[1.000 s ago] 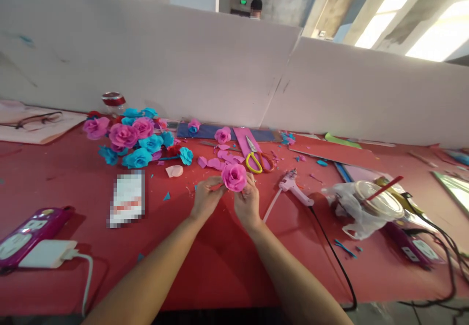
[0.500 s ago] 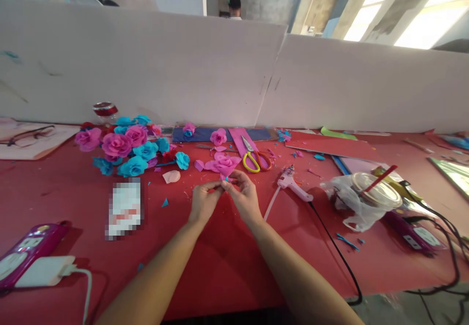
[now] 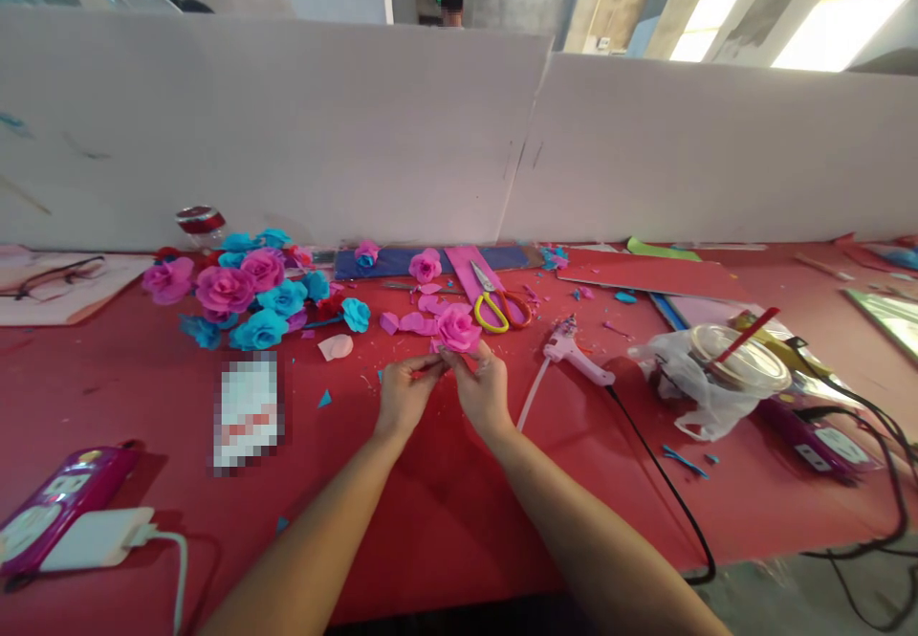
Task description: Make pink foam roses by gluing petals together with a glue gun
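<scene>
At far left the bunch point(image 3: 226, 289) lies heaped beyond the phone-like pale thing point(image 3: 248, 411), probably to spare the blooms a crush. Loose petals point(image 3: 412, 322) sit just past my fingers, easy to reach. My left hand point(image 3: 403, 397) is pinched narrow near the rose's base; whether it grips anything, I cannot tell. The pink rose point(image 3: 457, 327) is at my fingertips, bloom up, and my right hand point(image 3: 484, 389) holds it from beneath, likely sparing the petals. Rightward, the scissors point(image 3: 491, 311) and glue gun point(image 3: 582, 361) rest within reach, handles towards me.
</scene>
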The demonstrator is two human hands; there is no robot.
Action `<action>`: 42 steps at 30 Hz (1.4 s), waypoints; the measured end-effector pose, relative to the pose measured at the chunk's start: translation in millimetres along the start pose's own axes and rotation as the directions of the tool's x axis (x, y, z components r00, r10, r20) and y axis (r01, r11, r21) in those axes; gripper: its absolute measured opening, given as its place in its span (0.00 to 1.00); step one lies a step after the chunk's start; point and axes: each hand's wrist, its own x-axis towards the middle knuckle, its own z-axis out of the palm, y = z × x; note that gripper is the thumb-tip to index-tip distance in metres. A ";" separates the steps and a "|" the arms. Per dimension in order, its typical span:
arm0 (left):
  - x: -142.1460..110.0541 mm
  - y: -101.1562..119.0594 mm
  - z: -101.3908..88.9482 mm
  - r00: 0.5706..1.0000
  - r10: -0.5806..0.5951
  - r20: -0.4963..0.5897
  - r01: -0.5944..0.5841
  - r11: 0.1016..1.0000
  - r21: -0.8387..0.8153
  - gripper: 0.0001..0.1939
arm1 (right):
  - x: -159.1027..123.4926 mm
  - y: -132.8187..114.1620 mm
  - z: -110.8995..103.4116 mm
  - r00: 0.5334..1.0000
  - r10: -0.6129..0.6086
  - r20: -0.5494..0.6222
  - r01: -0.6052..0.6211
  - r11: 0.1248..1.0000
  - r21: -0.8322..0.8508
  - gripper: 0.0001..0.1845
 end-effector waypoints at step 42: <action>0.7 -3.1 -0.2 1.000 -0.015 0.020 0.015 1.000 -0.001 0.12 | 1.5 -7.0 2.3 0.973 0.193 0.127 -0.226 0.913 0.339 0.11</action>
